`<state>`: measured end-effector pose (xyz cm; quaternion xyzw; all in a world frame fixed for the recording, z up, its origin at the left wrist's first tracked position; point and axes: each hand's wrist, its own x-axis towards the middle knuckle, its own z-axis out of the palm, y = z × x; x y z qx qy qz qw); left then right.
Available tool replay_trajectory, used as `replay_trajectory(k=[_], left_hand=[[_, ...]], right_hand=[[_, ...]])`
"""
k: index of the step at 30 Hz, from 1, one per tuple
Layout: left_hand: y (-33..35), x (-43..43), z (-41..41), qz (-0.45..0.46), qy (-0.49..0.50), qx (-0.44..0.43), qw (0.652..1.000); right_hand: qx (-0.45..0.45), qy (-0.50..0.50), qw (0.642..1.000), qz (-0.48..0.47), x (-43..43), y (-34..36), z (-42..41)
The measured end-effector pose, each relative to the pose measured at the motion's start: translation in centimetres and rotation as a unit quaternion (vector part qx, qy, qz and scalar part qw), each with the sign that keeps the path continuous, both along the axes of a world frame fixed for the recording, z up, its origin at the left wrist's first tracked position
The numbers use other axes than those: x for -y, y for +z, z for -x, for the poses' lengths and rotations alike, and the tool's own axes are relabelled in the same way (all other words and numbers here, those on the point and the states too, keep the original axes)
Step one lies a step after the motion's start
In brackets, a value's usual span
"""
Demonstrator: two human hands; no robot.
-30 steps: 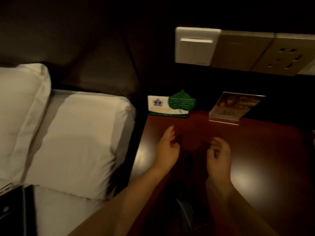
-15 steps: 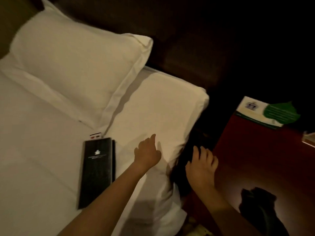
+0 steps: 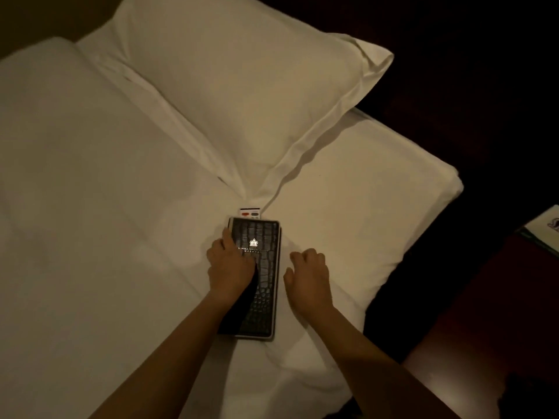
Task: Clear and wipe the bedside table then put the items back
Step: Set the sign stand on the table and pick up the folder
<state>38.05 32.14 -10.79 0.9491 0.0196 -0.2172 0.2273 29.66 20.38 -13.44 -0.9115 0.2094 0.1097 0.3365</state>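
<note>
So it looks like the putting-back stage, or close to it. The black folder (image 3: 257, 276) with the croc-pattern cover and a hotel crest is lying flat on the white bed sheet (image 3: 90, 207), not on the bedside table (image 3: 484, 328), so at least that item is cleared off and waiting to go home.

The left hand (image 3: 231, 264) is lying on the folder's left half, fingers reaching over its left edge near the top. They look partly curled, like it's starting to get hold, but I can't tell if it's really gripping or just resting there. The right hand (image 3: 308, 275) is just beside the folder's right edge, loosely curled with nothing in it, and hard to say if it's touching the sheet.

Just past the left fingertips, beyond the folder's far end, a little white remote (image 3: 250, 212) with coloured buttons pokes out, seemingly tucked under the folder. That one probably has to go back too. The pillow (image 3: 242, 86) sits further out beyond both hands.

Off to the right of the right hand, well apart, is the dark red table corner, with a white card (image 3: 544, 234) at the frame edge. Whether the wiping is done I honestly can't say; the surface looks glossy, but it's dim. My guess: clearing done, returning the items still to do.
</note>
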Motion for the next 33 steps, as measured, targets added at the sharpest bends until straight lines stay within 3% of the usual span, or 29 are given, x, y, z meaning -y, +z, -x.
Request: replay_trajectory(k=[4, 12, 19, 27, 33], left_hand=[[-0.7, -1.3, -0.2, 0.034, 0.059, -0.048, 0.997], [0.1, -0.1, 1.3, 0.16, 0.109, -0.041, 0.98], [2.7, 9.7, 6.2, 0.21, 0.025, -0.046, 0.976], [2.2, 25.7, 14.4, 0.214, -0.178, -0.109, 0.954], [0.2, 34.3, 20.0, 0.187, -0.246, -0.152, 0.939]], right_hand=[[-0.042, -0.058, 0.977, -0.199, -2.1, 0.8, -0.9], [-0.041, -0.211, 0.932, -0.293, -3.3, 1.5, -0.3], [0.021, -0.343, 0.904, -0.255, 4.8, 3.7, 5.3], [0.055, -0.521, 0.822, -0.223, 17.4, 3.8, 16.3], [0.079, -0.57, 0.783, -0.235, 24.4, 2.1, 22.3]])
